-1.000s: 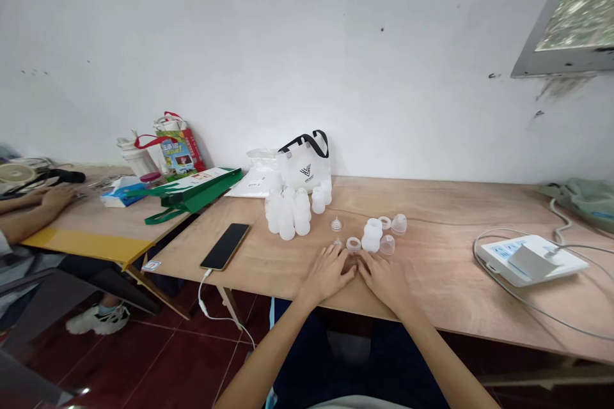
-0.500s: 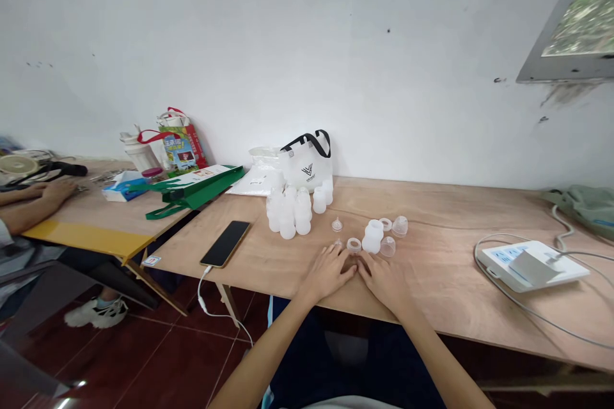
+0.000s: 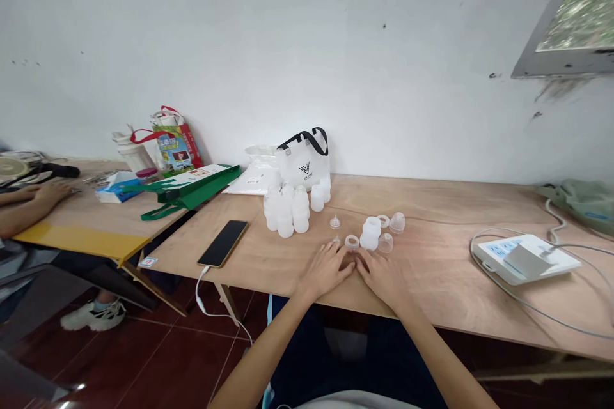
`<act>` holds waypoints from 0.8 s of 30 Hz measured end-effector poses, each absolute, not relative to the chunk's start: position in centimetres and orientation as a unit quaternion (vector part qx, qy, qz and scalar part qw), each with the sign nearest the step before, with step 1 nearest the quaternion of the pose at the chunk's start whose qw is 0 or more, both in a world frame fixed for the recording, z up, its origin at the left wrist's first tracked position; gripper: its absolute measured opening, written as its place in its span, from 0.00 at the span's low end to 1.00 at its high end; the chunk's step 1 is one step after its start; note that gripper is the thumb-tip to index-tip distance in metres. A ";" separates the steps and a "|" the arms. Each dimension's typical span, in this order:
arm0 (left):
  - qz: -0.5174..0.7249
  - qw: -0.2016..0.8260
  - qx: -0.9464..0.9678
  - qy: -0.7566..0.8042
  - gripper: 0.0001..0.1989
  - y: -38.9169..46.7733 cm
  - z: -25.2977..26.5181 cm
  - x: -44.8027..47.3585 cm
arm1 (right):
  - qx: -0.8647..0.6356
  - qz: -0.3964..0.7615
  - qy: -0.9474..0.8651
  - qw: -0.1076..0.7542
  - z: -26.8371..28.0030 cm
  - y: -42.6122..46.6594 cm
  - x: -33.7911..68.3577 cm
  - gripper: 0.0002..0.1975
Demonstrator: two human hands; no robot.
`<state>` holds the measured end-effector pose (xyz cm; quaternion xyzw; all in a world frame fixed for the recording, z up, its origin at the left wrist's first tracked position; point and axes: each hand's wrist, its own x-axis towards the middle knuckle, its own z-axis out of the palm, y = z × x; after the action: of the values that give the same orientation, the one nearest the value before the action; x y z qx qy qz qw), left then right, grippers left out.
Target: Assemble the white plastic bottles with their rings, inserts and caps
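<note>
My left hand (image 3: 326, 270) lies flat on the wooden table near its front edge, fingers stretched out and holding nothing. Beside it my right hand (image 3: 381, 275) rests the same way, the thumbs close together. Just beyond the fingertips stands an open white baby bottle (image 3: 370, 234). Around it are a white screw ring (image 3: 352, 242), a second ring (image 3: 382, 221), a clear dome cap (image 3: 397, 223) and another clear cap (image 3: 385, 243). A clear bottle teat (image 3: 334, 222) stands farther left; a second one by the left fingertips is partly hidden.
Several white bottles (image 3: 286, 212) stand grouped left of centre, before a white bag (image 3: 303, 163). A charging phone (image 3: 223, 243) lies left. A white power box (image 3: 527, 258) with cables sits right. On the neighbouring table are a green bag (image 3: 192, 190) and another person's hands (image 3: 50, 195).
The view has shifted slightly, so the scene appears a little farther left. My hands and the bottle parts stay where they were on the table.
</note>
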<state>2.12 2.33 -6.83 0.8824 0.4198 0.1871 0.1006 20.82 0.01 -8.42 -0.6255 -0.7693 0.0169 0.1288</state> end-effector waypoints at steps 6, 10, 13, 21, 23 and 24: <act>0.180 0.106 0.882 0.422 0.12 2.3 -6.7 2.1 | -0.628 0.005 -0.768 0.127 -8.4 0.0 20.8 0.18; 0.183 0.100 0.882 0.423 0.13 2.3 -6.7 2.1 | -0.626 0.005 -0.769 0.131 -8.6 0.1 20.9 0.18; 0.182 0.097 0.884 0.419 0.13 2.4 -6.9 2.1 | -0.623 0.012 -0.770 0.137 -8.6 0.1 20.9 0.17; 0.188 0.099 0.883 0.418 0.13 2.5 -7.0 2.1 | -0.630 0.018 -0.767 0.120 -8.1 -0.1 20.8 0.18; 0.188 0.102 0.881 0.421 0.14 2.5 -7.0 2.1 | -0.632 0.016 -0.766 0.117 -8.0 -0.1 20.8 0.18; 0.188 0.104 0.881 0.421 0.14 2.5 -7.0 2.1 | -0.631 0.014 -0.767 0.116 -8.0 -0.1 20.8 0.18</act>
<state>2.07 2.47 -6.99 0.8811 0.4212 0.1883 0.1036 20.79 -0.06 -8.04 -0.6313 -0.7667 0.0142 0.1157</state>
